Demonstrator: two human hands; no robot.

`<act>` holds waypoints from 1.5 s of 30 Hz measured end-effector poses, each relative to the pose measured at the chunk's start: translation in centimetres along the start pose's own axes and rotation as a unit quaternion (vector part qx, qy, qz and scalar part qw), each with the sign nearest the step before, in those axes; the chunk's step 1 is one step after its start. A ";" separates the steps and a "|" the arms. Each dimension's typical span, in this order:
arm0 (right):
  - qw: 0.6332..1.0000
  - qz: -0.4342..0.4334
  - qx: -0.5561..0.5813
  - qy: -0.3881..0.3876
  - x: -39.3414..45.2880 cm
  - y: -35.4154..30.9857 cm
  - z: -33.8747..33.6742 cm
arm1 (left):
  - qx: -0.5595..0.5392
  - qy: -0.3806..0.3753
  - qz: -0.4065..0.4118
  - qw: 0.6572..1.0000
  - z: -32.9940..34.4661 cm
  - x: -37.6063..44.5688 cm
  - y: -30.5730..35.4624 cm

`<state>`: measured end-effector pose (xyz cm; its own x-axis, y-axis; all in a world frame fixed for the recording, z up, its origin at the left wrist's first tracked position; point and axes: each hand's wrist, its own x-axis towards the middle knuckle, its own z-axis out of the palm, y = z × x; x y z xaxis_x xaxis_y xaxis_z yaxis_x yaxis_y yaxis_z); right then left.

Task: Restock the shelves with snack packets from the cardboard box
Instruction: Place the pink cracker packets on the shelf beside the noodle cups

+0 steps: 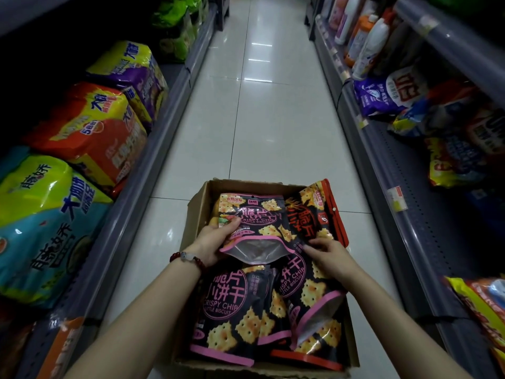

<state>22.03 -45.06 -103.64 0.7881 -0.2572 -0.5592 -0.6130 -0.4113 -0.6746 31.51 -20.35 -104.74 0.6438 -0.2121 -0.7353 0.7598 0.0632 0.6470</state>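
Dim aisle; floor (pixel 262 61) glare (edges warped)

Packet (pixel 254 222) I'm holding is black with pink trim and yellow cracker prints; red-trimmed one (pixel 318 214) at 3 o'clock, brown box (pixel 199 203), dark red bead bracelet (pixel 188 258).

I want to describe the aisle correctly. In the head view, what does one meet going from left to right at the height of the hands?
Blue-and-green snack bag on the left shelf → left hand → pink-trimmed black biscuit packet → right hand → grey perforated right shelf.
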 end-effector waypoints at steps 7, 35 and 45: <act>0.997 0.000 0.052 -0.056 -1.2 0.1 -0.2 | -0.029 -0.046 0.023 0.998 -0.1 0.4 -0.8; 0.944 -0.081 0.320 -0.003 -22.7 -31.7 -18.8 | -0.119 0.076 0.148 0.979 0.0 -29.7 23.8; 0.907 -0.176 0.341 -0.175 -33.9 -54.2 -25.5 | -0.140 0.096 0.230 0.958 1.1 -51.0 39.6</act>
<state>29.99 -36.32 -35.80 0.9484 0.1283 -0.2900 -0.3141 0.2527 -0.9152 28.66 -8.14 -41.37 0.9009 0.0818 -0.4263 0.3694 0.3712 0.8519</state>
